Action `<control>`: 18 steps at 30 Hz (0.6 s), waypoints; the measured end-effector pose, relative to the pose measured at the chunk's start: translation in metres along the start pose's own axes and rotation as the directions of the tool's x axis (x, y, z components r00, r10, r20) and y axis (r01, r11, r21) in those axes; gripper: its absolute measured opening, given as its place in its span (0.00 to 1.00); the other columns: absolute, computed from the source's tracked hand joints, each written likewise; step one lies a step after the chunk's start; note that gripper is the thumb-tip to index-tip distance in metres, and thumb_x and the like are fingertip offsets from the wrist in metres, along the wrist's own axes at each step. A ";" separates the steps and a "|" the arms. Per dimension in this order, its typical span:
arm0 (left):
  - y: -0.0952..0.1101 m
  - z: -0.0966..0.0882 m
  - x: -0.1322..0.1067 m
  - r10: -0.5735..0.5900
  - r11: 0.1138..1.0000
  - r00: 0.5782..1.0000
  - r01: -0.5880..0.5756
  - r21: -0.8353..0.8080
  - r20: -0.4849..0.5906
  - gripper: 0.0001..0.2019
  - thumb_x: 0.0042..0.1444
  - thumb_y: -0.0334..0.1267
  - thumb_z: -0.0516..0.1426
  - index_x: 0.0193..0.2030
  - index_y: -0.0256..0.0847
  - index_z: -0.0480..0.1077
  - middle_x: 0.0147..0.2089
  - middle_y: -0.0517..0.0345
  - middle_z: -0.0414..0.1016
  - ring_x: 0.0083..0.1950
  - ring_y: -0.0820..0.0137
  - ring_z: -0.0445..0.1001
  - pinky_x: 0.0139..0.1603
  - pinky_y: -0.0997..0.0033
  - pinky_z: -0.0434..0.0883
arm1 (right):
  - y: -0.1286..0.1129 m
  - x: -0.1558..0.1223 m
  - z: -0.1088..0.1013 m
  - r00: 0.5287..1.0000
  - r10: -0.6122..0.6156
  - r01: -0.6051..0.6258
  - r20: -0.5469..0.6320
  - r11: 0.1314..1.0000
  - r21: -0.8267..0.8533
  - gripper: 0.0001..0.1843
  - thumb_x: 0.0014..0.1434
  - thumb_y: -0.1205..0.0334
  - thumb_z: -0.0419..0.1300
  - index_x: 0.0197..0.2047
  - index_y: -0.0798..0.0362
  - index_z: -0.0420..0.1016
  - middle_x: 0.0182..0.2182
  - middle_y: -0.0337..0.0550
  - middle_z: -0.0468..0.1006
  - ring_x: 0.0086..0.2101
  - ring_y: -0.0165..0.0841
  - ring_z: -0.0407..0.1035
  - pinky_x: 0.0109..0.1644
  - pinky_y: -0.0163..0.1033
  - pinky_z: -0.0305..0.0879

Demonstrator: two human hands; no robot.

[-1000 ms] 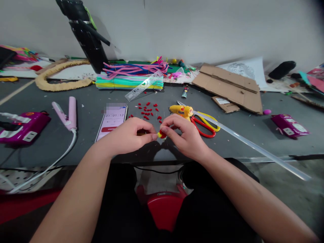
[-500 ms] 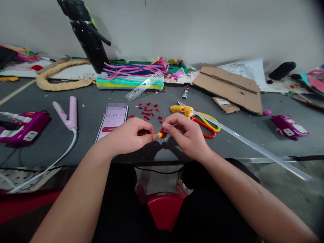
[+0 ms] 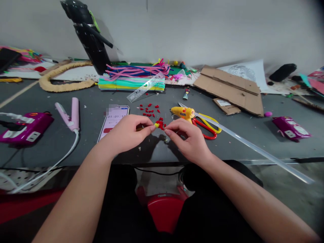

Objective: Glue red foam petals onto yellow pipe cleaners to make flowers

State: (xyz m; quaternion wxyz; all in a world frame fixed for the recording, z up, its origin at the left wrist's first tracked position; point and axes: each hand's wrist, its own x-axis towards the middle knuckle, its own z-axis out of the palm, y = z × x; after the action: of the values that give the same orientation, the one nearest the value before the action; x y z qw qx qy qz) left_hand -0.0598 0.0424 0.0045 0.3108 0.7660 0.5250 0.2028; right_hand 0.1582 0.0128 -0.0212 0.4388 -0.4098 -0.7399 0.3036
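My left hand [image 3: 131, 133] pinches a small fuzzy flower [image 3: 160, 124] between thumb and forefinger. It has a yellow part by the fingertips and red petals pointing right, and looks made of pipe cleaner. Closed in a pinch, my right hand [image 3: 188, 137] has its fingertips at the right edge of the red petals; what lies between them is too small to make out. Several loose red fuzzy pieces [image 3: 150, 111] are scattered on the table just beyond. A yellow glue gun [image 3: 182, 112] with a long clear glue stick [image 3: 249, 143] lies beyond my right hand, over red-and-yellow-handled scissors [image 3: 208, 133].
A phone [image 3: 102, 131] lies partly behind my left hand. Further left are a pink hair straightener [image 3: 75, 114] and a purple power socket [image 3: 37, 126]. Bundled pipe cleaners [image 3: 116, 83], a clear ruler [image 3: 145, 87], a lighter [image 3: 186, 94] and cardboard [image 3: 227, 86] lie at the back.
Both hands have lifted the flower slightly away from me. The right fingertips have shifted from the top of the red petals down to their right edge. The view has tilted a little.
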 end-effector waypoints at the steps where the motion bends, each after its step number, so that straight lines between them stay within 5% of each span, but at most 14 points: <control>1: -0.001 0.001 0.000 0.014 1.000 0.999 -0.014 0.006 -0.032 0.12 0.59 0.48 0.57 0.36 0.46 0.78 0.32 0.62 0.79 0.31 0.70 0.72 0.30 0.71 0.65 | 0.000 -0.001 -0.002 1.000 0.009 -0.009 0.026 1.000 -0.016 0.06 0.65 0.62 0.59 0.40 0.53 0.77 0.38 0.43 0.77 0.38 0.30 0.71 0.40 0.36 0.67; 5: -0.002 0.003 0.001 0.120 0.991 0.977 -0.108 0.076 -0.174 0.09 0.60 0.43 0.57 0.37 0.44 0.78 0.39 0.60 0.81 0.39 0.68 0.75 0.39 0.69 0.68 | 0.001 -0.004 -0.018 0.946 0.132 -0.104 0.297 0.989 -0.107 0.07 0.64 0.59 0.60 0.38 0.53 0.77 0.34 0.40 0.76 0.33 0.28 0.68 0.37 0.34 0.65; 9: -0.001 0.002 0.001 0.169 0.984 0.956 -0.148 0.103 -0.239 0.09 0.61 0.41 0.57 0.37 0.43 0.78 0.40 0.59 0.81 0.40 0.68 0.75 0.41 0.69 0.68 | -0.001 -0.010 -0.048 0.748 0.378 -0.289 0.546 0.926 -0.244 0.21 0.63 0.46 0.59 0.26 0.53 0.70 0.20 0.33 0.65 0.23 0.25 0.56 0.25 0.33 0.53; 11: -0.002 0.002 0.000 0.166 0.985 0.956 -0.147 0.095 -0.242 0.09 0.61 0.41 0.56 0.37 0.43 0.78 0.39 0.59 0.81 0.39 0.68 0.75 0.40 0.69 0.67 | -0.002 -0.013 -0.064 0.714 0.463 -0.356 0.525 0.886 -0.296 0.27 0.61 0.41 0.59 0.21 0.54 0.64 0.17 0.32 0.56 0.21 0.24 0.50 0.24 0.33 0.48; 14: -0.003 0.004 0.000 0.156 0.986 0.962 -0.140 0.089 -0.225 0.09 0.61 0.41 0.56 0.36 0.44 0.78 0.39 0.60 0.81 0.39 0.69 0.75 0.39 0.69 0.67 | 0.000 -0.017 -0.083 0.755 0.532 -0.381 0.383 0.832 -0.404 0.32 0.61 0.36 0.56 0.18 0.53 0.58 0.16 0.32 0.51 0.20 0.24 0.46 0.23 0.35 0.45; 18: -0.001 0.006 0.000 0.133 0.990 0.967 -0.118 0.081 -0.218 0.10 0.62 0.42 0.56 0.36 0.44 0.78 0.38 0.60 0.81 0.38 0.69 0.75 0.39 0.69 0.67 | 0.009 -0.016 -0.090 0.899 0.426 -0.258 0.101 0.700 -0.666 0.31 0.57 0.32 0.56 0.20 0.52 0.64 0.18 0.36 0.60 0.22 0.28 0.53 0.26 0.36 0.47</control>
State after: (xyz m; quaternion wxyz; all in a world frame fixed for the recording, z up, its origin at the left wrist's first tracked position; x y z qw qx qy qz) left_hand -0.0568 0.0416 -0.0010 0.2105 0.7800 0.5136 0.2890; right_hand 0.2461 0.0117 0.0035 0.1130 -0.6237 -0.7568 0.1598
